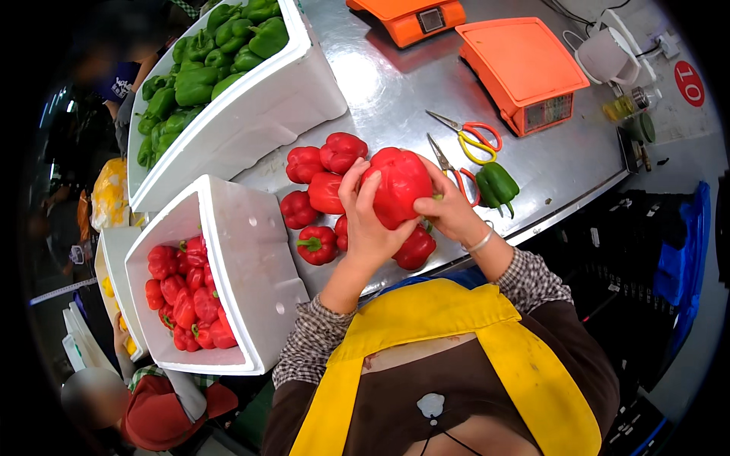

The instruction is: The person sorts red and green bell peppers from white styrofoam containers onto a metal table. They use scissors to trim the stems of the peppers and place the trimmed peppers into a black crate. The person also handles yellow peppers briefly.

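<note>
A large red bell pepper (396, 185) is held up between my two hands, above the steel table. My left hand (370, 222) cups its left and lower side. My right hand (450, 208) grips its right side, with the thumb beside the green stem. Several more red bell peppers (326, 192) lie on the table to the left, and another red pepper (415, 249) sits below my hands, partly hidden. Right of my hands are two pairs of scissors, one with red and yellow handles (479, 142) and one partly covered (442, 154). A green bell pepper (497, 187) lies beside them.
White foam boxes of red peppers (242, 273) and green peppers (251, 125) stand at the left. Two orange scales (522, 62) (413, 14) are on the steel table (388, 74) at the back. A kettle (607, 54) and a bottle (627, 107) stand far right. A co-worker (162, 404) is at lower left.
</note>
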### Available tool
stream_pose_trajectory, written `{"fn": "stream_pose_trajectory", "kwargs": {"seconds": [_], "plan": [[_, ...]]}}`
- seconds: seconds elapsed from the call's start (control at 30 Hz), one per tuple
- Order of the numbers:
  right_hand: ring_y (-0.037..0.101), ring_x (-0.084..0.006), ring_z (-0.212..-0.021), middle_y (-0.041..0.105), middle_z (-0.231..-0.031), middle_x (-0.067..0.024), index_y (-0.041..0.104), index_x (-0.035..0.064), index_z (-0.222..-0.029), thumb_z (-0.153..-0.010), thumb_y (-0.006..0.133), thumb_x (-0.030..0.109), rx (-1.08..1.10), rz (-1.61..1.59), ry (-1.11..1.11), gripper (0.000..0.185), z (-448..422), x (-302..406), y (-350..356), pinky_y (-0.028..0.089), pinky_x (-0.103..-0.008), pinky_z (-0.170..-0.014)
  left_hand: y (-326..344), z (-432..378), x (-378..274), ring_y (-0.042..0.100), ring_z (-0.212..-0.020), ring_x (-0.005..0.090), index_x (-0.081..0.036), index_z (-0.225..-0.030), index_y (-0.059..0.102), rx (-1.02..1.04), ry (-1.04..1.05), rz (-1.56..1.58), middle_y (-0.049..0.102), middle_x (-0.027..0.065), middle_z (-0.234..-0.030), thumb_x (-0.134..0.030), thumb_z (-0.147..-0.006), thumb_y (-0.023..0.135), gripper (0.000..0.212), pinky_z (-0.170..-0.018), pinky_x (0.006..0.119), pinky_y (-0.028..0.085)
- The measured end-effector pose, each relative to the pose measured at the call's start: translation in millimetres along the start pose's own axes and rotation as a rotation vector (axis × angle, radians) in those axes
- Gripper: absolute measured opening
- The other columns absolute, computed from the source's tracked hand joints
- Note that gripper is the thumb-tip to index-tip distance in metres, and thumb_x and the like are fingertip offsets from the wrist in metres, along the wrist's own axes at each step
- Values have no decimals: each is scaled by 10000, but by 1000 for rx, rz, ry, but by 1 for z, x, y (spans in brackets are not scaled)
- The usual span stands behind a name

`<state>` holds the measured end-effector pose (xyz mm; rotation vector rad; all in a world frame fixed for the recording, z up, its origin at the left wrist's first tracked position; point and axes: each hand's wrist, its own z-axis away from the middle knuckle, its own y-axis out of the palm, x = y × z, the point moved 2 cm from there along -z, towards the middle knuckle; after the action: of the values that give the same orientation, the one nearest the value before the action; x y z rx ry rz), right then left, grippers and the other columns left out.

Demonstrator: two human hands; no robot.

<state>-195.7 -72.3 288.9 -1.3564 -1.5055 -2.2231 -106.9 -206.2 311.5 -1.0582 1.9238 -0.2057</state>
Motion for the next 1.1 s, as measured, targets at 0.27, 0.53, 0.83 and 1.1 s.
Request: {"fn": "stream_pose_trajectory", "kwargs": {"seconds": [0.27,0.53,0.83,1.1], "plan": [[544,-204,-1187,547,-1321,-88,489,77,-1369,-655,869,183,-151,937,-96,816,-74,18,-46,433,-327,-1011,-59,23,67,421,-1224,358,-55,-1337,443,-105,-563,-199,360,192,-1357,-169,-600,863,856,-1029,422,388],[490,-395,-1187,492,-1331,-166,534,100,-1297,-624,843,215,-206,1721,-311,749,-120,-1,-66,425,-413,-1007,-39,32,106,480,-1143,371,-53,-1348,459,300,-539,-530,500,192,-1233,-328,-552,859,932,-1019,475,358],[446,-347,-1267,473,-1364,-154,581,79,-1244,-736,770,166,-120,1531,-538,549,-73,4,-19,369,-418,-1060,-49,10,98,563,-1097,387,-51,-1354,433,79,-754,-39,560,195,-1214,-322,-643,803,846,-1044,501,372],[434,-239,-1309,448,-1401,-92,470,100,-1372,-718,802,173,118,949,-237,737,-68,3,23,403,-424,-1046,-58,8,71,570,-1104,422,-65,-1422,369,-126,-1056,1853,482,257,-1325,-689,-836,472,862,-1020,583,404]]}}
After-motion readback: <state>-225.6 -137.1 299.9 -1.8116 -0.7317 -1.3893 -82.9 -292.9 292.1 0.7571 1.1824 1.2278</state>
